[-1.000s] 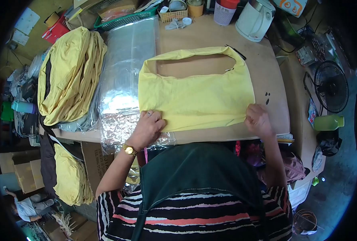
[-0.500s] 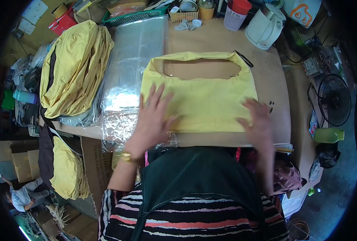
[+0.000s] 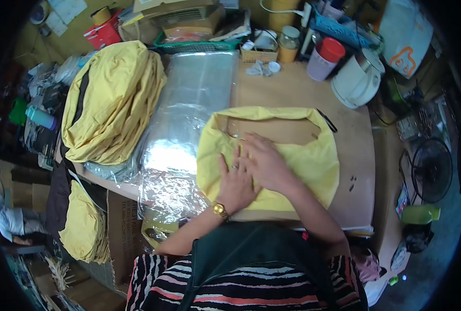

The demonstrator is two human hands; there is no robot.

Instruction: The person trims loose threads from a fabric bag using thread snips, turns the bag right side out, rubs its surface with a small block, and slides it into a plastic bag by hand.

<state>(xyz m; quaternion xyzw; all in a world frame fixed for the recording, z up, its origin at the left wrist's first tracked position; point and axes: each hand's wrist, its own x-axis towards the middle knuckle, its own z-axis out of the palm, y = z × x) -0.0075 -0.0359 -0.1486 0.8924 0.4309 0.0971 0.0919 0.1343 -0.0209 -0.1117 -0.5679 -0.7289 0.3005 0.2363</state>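
A yellow cloth shoulder bag (image 3: 292,181) lies flat on the brown-covered table (image 3: 352,155), its handle loop away from me and a small black strap at the loop's right. My left hand (image 3: 236,185), wearing a ring and a gold watch, rests on the bag's left half with fingers stretched out. Close against it is my right hand (image 3: 267,163), palm down and fingers extended, reaching the opening's lower left edge. Its fingers partly overlap the left ones. Left of the bag lies a stack of clear plastic sleeves (image 3: 197,88).
A tall pile of yellow bags (image 3: 111,103) stands at the table's left. More yellow cloth (image 3: 83,225) hangs below. Along the back are a basket (image 3: 259,53), a purple cup (image 3: 319,65) and a white kettle (image 3: 357,80). A fan (image 3: 431,170) stands right; a person (image 3: 15,223) sits lower left.
My right hand has moved left from the bag's right side to beside my left hand. The head view has shifted, so the table appears lower in the picture.
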